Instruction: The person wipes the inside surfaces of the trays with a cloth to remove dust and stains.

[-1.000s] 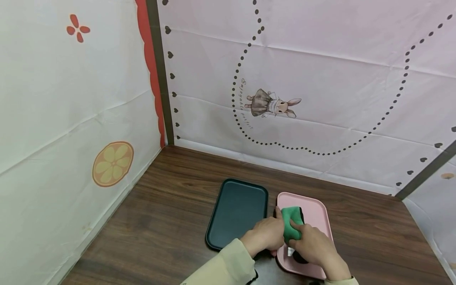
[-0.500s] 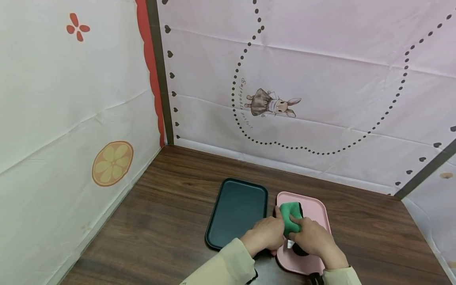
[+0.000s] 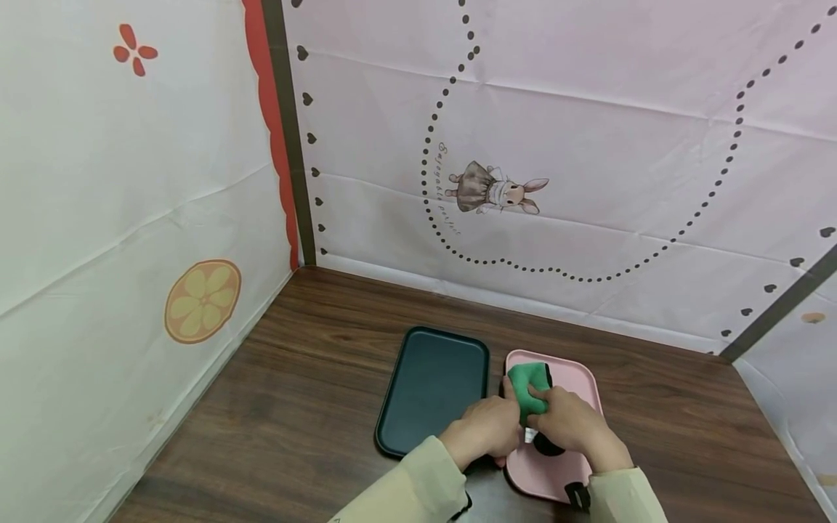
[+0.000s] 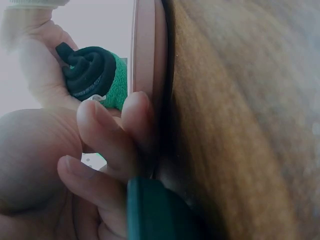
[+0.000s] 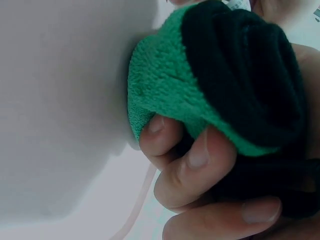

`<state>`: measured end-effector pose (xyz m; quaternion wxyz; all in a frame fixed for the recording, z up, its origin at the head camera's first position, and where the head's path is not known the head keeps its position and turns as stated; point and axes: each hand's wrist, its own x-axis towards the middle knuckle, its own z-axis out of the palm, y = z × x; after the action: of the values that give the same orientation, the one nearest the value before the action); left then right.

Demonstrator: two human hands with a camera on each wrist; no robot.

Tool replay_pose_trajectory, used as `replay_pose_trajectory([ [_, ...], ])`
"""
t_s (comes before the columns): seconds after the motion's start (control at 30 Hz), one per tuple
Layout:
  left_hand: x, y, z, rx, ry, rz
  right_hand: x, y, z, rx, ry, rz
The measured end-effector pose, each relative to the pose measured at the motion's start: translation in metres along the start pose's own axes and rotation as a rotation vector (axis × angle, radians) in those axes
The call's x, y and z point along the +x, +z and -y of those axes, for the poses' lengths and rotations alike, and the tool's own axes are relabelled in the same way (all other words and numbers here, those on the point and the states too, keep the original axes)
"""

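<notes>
A green terry cloth (image 3: 525, 385) with a black edge lies bunched on the pink tray (image 3: 556, 479). My right hand (image 3: 569, 421) grips it from the right, and in the right wrist view the bent fingers (image 5: 197, 157) press into its side. The black part (image 5: 245, 75) is rolled into folds, and a white tag (image 4: 95, 98) shows beside it in the left wrist view. At the pink tray's left edge, my left hand (image 3: 487, 428) holds the rim with curled fingers (image 4: 137, 112), its index finger stretched along the edge. Part of that grip is hidden.
A dark green tray (image 3: 434, 388) lies left of the pink one, close by my left hand. Both rest on a brown wooden table (image 3: 314, 378). Printed cloth walls (image 3: 366, 218) stand behind and to the left.
My right hand and the green cloth have slid toward the far end of the pink tray, slightly left. My left hand keeps its place at the tray's edge.
</notes>
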<state>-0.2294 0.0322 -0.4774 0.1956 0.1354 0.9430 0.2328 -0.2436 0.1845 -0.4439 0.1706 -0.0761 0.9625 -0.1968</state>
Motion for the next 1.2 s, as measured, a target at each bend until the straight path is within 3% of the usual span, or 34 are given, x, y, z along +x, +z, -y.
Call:
replay_pose_trajectory([
  [0.5,0.003,0.003,-0.001,0.037,-0.02,-0.004,0.014,-0.005,0.0,0.011,0.009,0.029],
  [1.2,0.004,0.0,0.0,-0.004,-0.014,0.034,0.033,-0.012,0.002,-0.008,0.011,0.045],
])
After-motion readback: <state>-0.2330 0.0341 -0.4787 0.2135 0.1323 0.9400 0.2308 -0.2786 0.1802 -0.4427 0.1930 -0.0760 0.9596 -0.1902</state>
